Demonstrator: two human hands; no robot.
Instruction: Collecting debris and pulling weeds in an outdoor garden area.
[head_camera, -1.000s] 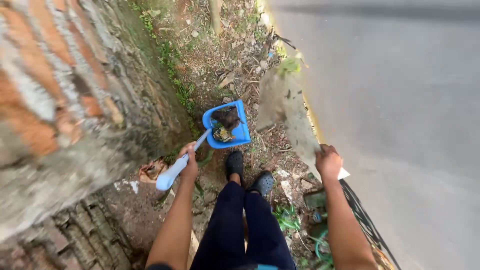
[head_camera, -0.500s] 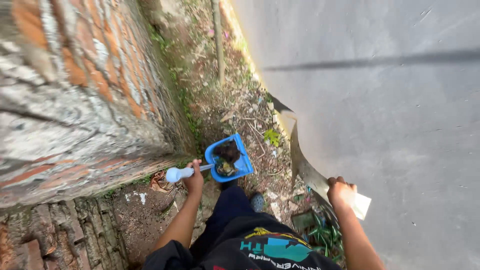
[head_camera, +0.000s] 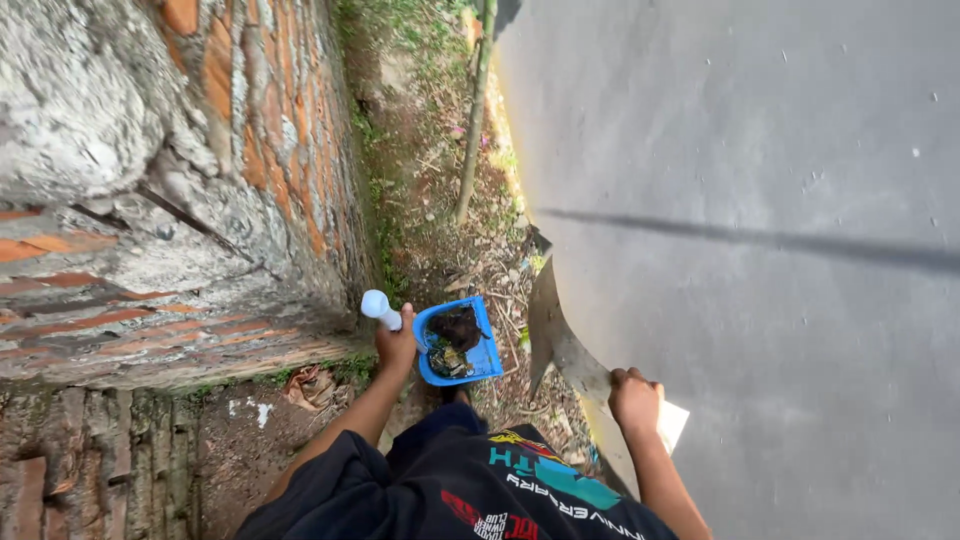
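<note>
The left hand (head_camera: 396, 347) has its fingers clenched round the white handle of the blue dustpan (head_camera: 458, 341), now swung level just beside them, its load of dark debris (head_camera: 455, 328) retained. The right hand (head_camera: 634, 399) grasps a flat grey board (head_camera: 560, 340); it has come in closer to the dustpan, along the concrete road edge (head_camera: 740, 250).

Packaging: crumpled wrapper scraps (head_camera: 444, 362), dark with yellowish patches, inside blue dustpan (head_camera: 483, 352), among dark debris. Small white scraps (head_camera: 256, 410) on bare soil near brick wall foot; kind unclear. No labels, signs or screens visible.
</note>
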